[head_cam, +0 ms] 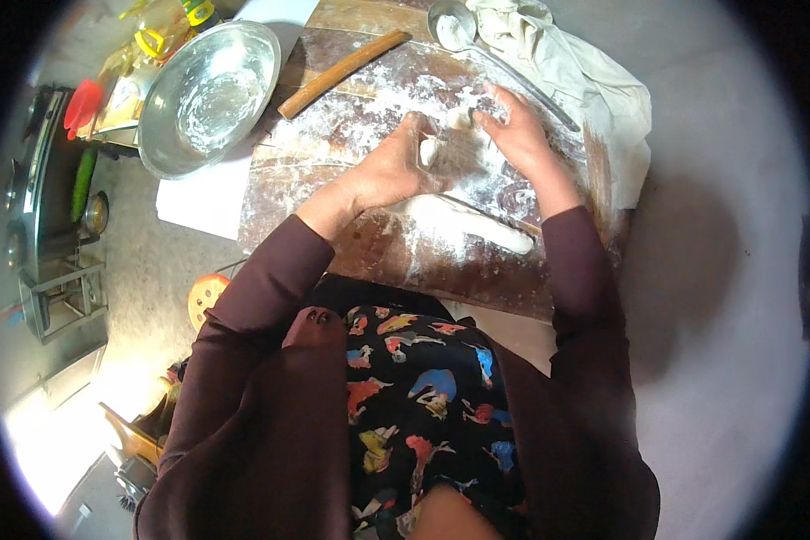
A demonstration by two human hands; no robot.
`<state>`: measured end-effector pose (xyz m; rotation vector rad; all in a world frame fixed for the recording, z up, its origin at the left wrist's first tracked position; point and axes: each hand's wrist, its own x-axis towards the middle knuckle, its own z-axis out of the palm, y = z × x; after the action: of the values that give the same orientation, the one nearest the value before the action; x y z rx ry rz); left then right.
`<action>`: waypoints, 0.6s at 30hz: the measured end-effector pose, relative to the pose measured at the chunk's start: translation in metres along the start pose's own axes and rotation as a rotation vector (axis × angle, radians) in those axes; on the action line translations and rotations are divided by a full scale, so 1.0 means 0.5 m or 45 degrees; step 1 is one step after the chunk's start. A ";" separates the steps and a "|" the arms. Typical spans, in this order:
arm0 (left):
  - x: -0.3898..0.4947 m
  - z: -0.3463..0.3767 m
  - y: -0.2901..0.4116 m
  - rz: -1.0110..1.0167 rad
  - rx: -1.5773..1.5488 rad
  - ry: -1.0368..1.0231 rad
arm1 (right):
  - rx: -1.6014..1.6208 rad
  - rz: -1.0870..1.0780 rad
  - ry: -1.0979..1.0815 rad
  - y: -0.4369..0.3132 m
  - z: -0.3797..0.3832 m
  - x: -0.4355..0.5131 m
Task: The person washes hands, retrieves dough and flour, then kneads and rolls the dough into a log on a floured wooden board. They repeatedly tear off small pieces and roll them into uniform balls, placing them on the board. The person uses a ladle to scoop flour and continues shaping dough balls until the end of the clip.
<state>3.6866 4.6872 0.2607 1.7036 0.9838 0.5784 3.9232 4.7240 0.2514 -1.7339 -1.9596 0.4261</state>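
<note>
Both of my hands are over a floured wooden board. My left hand curls around a small white piece of dough, which shows between its thumb and fingers. Right of it, my right hand touches or nearly touches another small dough piece with its fingertips; whether it grips that piece is not clear. A long roll of dough lies on the board nearer my body, its left end partly hidden by my left hand. White flour is scattered around both hands.
A wooden rolling pin lies at the board's far left. Beyond my left hand stands a large metal basin with white residue. A metal ladle holding flour and a pale cloth lie at the far right.
</note>
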 end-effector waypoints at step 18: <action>-0.013 0.039 0.044 -0.109 0.008 -0.339 | 0.516 -0.257 0.000 -0.047 0.069 -0.129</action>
<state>3.7051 4.6684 0.2750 1.6841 0.8623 0.2831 3.8899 4.6601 0.2255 -1.2712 -1.8665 0.6941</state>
